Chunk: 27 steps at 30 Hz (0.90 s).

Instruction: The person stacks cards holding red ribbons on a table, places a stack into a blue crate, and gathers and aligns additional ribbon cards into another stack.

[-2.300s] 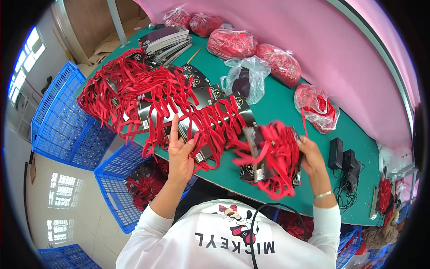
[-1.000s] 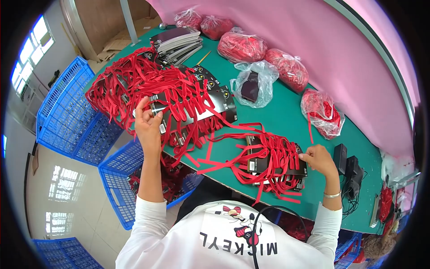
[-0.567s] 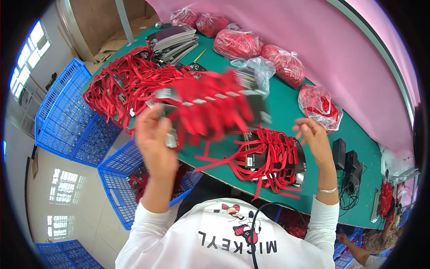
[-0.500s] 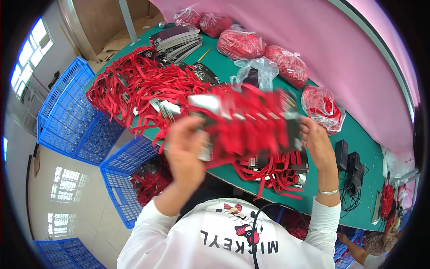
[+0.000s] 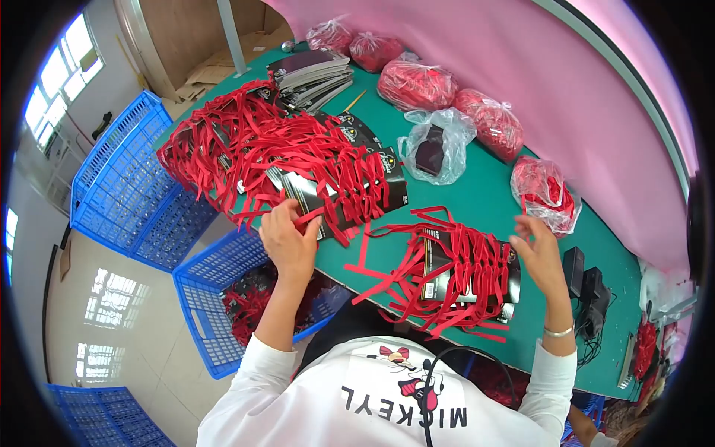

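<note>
My left hand (image 5: pixel 289 242) rests at the near left edge of a black printed card with red ribbon bows (image 5: pixel 361 186). Its thumb and index finger are apart, touching the card's edge and the ribbons. This card lies at the front of a large heap of ribboned cards (image 5: pixel 246 141). Over the right side of the table, my right hand (image 5: pixel 539 253) is open and holds nothing, with its fingers loosely bent. Just left of it lies another pile of black cards with red bows (image 5: pixel 469 276), loose ribbon ends trailing toward the table's near edge.
Bags of red ribbon (image 5: pixel 417 83) line the back of the green table (image 5: pixel 372 257). A clear plastic bag (image 5: pixel 445 141) holds something dark. A stack of dark cards (image 5: pixel 313 74), a pencil (image 5: pixel 355 100) and black devices (image 5: pixel 585 279) also lie there. Blue crates (image 5: pixel 197 328) stand at left.
The ribboned cards held between both hands have come down onto the front of the left heap. My right hand has let go and is off to the right; my left hand stays at their edge.
</note>
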{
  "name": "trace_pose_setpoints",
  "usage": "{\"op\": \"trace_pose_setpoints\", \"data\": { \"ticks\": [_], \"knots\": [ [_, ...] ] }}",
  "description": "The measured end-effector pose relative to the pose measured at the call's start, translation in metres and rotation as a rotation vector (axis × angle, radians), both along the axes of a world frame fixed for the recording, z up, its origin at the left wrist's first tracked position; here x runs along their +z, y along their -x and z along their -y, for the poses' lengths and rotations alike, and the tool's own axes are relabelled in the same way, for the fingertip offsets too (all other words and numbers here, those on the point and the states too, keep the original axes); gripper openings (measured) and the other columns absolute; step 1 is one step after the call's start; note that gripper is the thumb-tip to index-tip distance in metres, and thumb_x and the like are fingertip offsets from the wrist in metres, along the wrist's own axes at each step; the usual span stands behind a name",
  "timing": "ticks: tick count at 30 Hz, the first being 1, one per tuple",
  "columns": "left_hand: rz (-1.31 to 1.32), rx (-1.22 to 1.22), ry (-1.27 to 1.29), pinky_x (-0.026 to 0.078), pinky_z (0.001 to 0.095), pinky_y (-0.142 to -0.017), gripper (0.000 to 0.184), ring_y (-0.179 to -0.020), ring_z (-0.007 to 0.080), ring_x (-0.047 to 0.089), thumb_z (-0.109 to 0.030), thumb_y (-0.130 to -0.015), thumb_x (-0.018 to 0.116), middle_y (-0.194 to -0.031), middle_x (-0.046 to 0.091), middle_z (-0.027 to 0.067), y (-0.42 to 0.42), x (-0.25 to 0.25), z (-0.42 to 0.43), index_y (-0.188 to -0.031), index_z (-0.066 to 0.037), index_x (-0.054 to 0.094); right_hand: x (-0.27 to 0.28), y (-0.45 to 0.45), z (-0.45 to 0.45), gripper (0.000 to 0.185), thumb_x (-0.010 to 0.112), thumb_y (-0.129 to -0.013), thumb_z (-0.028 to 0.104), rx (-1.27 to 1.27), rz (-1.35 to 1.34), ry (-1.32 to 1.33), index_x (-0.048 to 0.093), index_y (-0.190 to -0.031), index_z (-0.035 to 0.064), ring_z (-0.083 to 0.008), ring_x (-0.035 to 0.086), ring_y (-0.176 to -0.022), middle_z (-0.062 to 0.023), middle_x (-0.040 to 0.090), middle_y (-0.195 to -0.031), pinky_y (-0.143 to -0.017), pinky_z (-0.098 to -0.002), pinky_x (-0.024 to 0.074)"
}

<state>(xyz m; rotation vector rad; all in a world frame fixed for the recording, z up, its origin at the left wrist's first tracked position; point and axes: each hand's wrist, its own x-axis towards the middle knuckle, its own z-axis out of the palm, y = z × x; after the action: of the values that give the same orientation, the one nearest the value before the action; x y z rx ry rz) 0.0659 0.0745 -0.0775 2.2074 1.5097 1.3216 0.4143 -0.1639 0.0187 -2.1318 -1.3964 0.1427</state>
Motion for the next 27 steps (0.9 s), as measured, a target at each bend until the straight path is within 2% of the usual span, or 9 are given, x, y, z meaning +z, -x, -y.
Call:
{"op": "trace_pose_setpoints", "data": {
  "ticks": [7,10,11,13,18,20,23,25,27],
  "knots": [
    [0.161,-0.059,-0.117,0.046,0.0387,-0.079,0.024,-0.087,0.0236,0.056,-0.004,-0.073,0.08,-0.09,0.06,0.0046,-0.011,0.007,0.007,-0.088,-0.005,0.062,-0.007,0.019,-0.124,0.044,0.072,-0.086,0.019,0.348,-0.045,0.056,0.061,-0.124,0.0003,-0.024,0.062,-0.107,-0.0143,0.065,-0.117,-0.086,-0.0355,0.0514],
    [0.606,-0.385,0.091,0.049,0.0306,-0.07,0.018,-0.079,0.0155,0.06,0.004,-0.079,0.074,-0.093,0.066,0.0052,-0.006,0.011,0.024,-0.089,-0.003,0.061,-0.02,0.028,-0.163,0.043,0.072,-0.087,0.019,0.374,-0.125,-0.076,0.062,-0.122,-0.003,-0.0269,0.066,-0.102,-0.0171,0.068,-0.115,-0.092,-0.0385,0.0513],
    [0.606,-0.409,0.147,0.049,0.0245,-0.065,0.017,-0.072,0.0095,0.061,0.009,-0.082,0.069,-0.097,0.07,0.0064,-0.003,0.011,0.029,-0.093,-0.002,0.062,-0.017,0.034,-0.165,0.04,0.072,-0.087,0.018,0.418,-0.251,-0.069,0.062,-0.12,-0.0026,-0.0234,0.066,-0.098,-0.0142,0.068,-0.111,-0.089,-0.0364,0.0519],
    [0.632,-0.449,0.175,0.048,0.0224,-0.069,0.016,-0.077,0.0084,0.059,0.009,-0.086,0.068,-0.1,0.068,0.0054,0.003,0.01,0.035,-0.096,-0.001,0.06,-0.003,0.046,-0.166,0.035,0.072,-0.087,0.015,0.514,-0.502,-0.049,0.064,-0.116,-0.002,-0.0165,0.066,-0.089,-0.0086,0.07,-0.102,-0.081,-0.0321,0.0531],
    [0.945,-0.677,0.331,0.049,0.0207,-0.068,0.019,-0.081,0.0106,0.062,-0.003,-0.095,0.062,-0.109,0.066,0.0085,0.02,0.05,0.043,-0.114,0.0,0.061,0.046,0.05,-0.112,0.024,0.071,-0.087,0.01,0.293,-0.55,-0.23,0.065,-0.108,0.0022,-0.0053,0.059,-0.078,0.0008,0.066,-0.088,-0.068,-0.0237,0.0478],
    [0.84,-0.395,0.259,0.047,0.0234,-0.069,0.028,-0.088,0.0106,0.059,-0.011,-0.096,0.063,-0.106,0.064,0.005,0.023,0.043,0.023,-0.122,-0.002,0.059,0.049,0.028,-0.089,0.025,0.07,-0.088,0.01,0.207,-0.576,-0.363,0.064,-0.11,0.0009,-0.0048,0.059,-0.076,0.0007,0.066,-0.087,-0.067,-0.0235,0.0478],
    [0.397,-0.096,0.164,0.047,0.034,-0.076,0.041,-0.089,0.0204,0.057,-0.017,-0.089,0.072,-0.097,0.06,0.0065,0.016,0.006,-0.017,-0.125,-0.005,0.057,0.035,-0.007,-0.06,0.027,0.07,-0.089,0.012,0.093,-0.825,-0.331,0.063,-0.112,0.0004,-0.0043,0.058,-0.075,0.001,0.065,-0.086,-0.067,-0.0232,0.0478],
    [0.176,0.012,0.15,0.047,0.0412,-0.078,0.054,-0.087,0.0283,0.057,-0.021,-0.08,0.081,-0.093,0.057,0.0093,0.006,0.002,-0.017,-0.125,-0.008,0.054,0.01,-0.034,-0.038,0.027,0.071,-0.088,0.014,0.065,-0.847,-0.16,0.064,-0.111,0.0009,-0.0043,0.058,-0.074,0.0007,0.065,-0.087,-0.066,-0.0235,0.048],
    [0.154,0.06,0.175,0.048,0.0417,-0.078,0.057,-0.088,0.0288,0.057,-0.019,-0.076,0.083,-0.092,0.057,0.0093,0.002,-0.001,-0.018,-0.123,-0.008,0.053,-0.01,-0.05,-0.021,0.027,0.073,-0.087,0.015,0.027,-0.751,0.035,0.065,-0.109,0.0007,-0.0056,0.059,-0.075,-0.0004,0.065,-0.088,-0.067,-0.0247,0.0485]
  ]
}}
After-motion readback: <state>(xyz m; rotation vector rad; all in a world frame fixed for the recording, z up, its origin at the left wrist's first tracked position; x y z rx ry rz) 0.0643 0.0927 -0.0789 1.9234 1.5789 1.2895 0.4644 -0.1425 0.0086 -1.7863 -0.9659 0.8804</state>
